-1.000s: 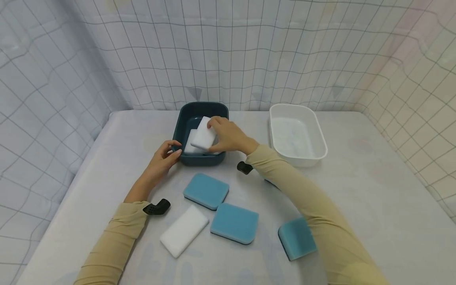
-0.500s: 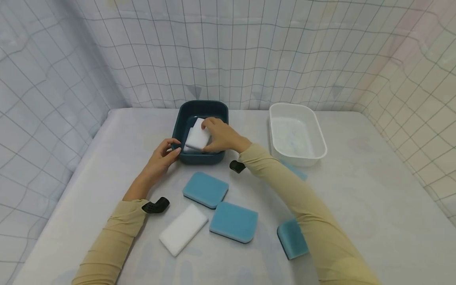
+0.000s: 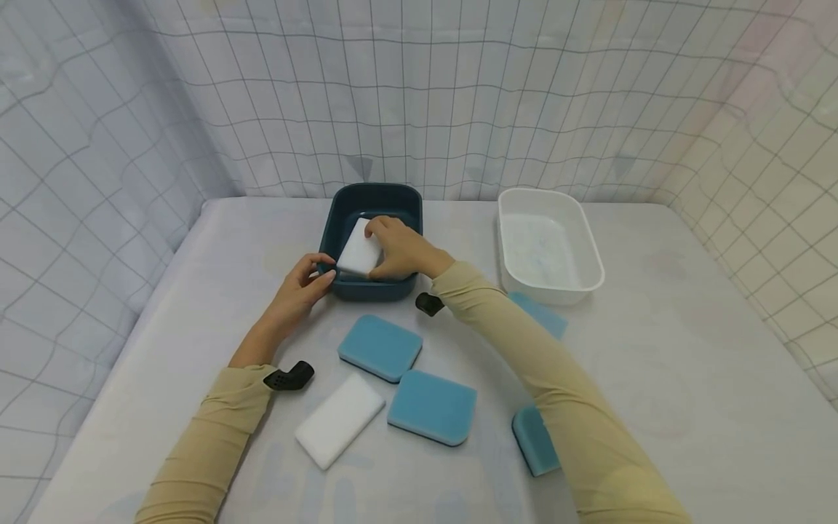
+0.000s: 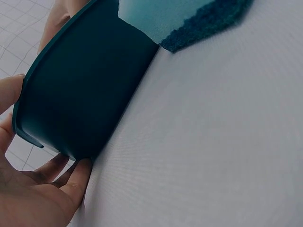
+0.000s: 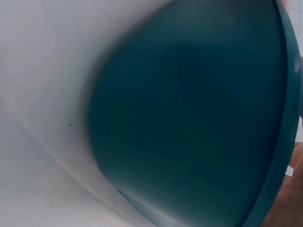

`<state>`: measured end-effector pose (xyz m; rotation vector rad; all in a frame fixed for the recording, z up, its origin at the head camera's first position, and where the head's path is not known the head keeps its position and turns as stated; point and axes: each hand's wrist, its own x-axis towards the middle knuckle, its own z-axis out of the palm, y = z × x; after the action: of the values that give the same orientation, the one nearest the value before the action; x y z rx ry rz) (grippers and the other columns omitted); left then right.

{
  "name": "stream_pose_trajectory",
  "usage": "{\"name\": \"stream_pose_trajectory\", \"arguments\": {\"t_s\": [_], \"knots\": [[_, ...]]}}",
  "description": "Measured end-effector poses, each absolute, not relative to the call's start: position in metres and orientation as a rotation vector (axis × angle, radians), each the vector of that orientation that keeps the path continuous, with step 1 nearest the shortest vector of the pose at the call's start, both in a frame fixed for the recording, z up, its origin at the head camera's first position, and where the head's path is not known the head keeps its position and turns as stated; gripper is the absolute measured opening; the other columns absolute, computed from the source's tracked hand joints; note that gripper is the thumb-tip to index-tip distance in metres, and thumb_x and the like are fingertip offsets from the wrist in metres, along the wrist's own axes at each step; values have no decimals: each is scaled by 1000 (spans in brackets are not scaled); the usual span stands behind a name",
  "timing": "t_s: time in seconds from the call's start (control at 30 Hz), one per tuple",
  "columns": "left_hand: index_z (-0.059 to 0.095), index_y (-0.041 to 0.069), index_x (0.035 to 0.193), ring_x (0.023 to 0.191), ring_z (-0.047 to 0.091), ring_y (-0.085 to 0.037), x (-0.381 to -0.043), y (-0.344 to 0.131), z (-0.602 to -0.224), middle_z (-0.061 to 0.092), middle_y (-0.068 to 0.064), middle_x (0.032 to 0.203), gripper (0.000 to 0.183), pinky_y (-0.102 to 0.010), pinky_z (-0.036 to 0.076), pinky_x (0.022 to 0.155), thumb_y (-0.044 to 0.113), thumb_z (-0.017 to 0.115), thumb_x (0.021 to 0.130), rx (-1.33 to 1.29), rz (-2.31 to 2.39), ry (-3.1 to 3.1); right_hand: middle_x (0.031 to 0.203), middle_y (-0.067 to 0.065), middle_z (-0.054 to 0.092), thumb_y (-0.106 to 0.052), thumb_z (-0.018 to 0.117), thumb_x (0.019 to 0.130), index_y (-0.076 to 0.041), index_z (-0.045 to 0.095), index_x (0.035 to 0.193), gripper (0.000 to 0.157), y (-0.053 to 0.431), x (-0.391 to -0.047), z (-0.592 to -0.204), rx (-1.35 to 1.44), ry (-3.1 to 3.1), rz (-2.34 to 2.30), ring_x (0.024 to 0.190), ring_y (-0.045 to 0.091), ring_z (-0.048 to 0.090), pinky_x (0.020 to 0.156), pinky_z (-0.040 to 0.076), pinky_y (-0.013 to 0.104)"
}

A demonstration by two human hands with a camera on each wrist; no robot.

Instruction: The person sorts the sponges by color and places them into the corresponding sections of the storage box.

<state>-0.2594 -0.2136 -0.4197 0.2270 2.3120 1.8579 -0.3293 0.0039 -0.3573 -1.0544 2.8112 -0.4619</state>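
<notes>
In the head view, a dark teal plastic bin (image 3: 376,291) stands at the back, left of centre. My right hand (image 3: 406,249) reaches inside it and holds a white sponge (image 3: 357,251) between thumb and fingers, low in the bin. Beneath that sponge, most of another white one is covered. My left hand (image 3: 301,291) holds the bin's front-left corner. The left wrist view shows the thumb at the rim and the fingers (image 4: 78,182) against the lower outside wall. In the right wrist view the bin wall hides most of the right hand (image 5: 286,194).
Two blue sponges (image 3: 381,348) with dark undersides and a white sponge (image 3: 340,421) lie in front of the bin. Further right, the sleeve partly covers two more blue sponges (image 3: 533,440). A white bin (image 3: 553,295) stands at the back right. Grid-patterned cloth (image 3: 419,94) hangs behind.
My right hand has moved left and down into the teal bin with the white sponge, which now covers most of the one beneath. My left hand keeps its hold on the corner.
</notes>
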Motion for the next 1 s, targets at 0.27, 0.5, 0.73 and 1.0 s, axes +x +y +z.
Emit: {"name": "stream_pose_trajectory", "arguments": {"t_s": [0.27,0.5,0.73,1.0], "knots": [[42,25,120,112,43,-7,-259,-214,-422,28,-11,140,26,-10,40,89,34,49,97,227,1884,2305,147,10,35,-38,75,76,-11,40,128,68,0,-331,-362,-1038,2780,-455,130,26,39,104,38,38],[42,26,120,116,42,-10,-262,-214,-422,26,-13,144,27,-11,40,90,34,50,96,217,1879,2304,148,9,34,-38,75,76,-12,40,129,68,-4,-333,-365,-1030,2785,-448,128,26,41,102,40,38],[42,26,118,114,43,-8,-261,-214,-422,30,-9,136,23,-11,41,89,32,50,97,234,1904,2290,146,10,38,-35,75,77,-12,41,129,66,-7,-331,-365,-1034,2774,-467,122,25,45,97,44,40],[42,29,118,118,39,-10,-260,-214,-422,26,-12,141,22,-9,39,89,33,49,97,243,1890,2290,139,12,43,-32,76,77,-9,42,128,66,-9,-331,-367,-1085,2767,-501,121,25,46,98,44,39]]}}
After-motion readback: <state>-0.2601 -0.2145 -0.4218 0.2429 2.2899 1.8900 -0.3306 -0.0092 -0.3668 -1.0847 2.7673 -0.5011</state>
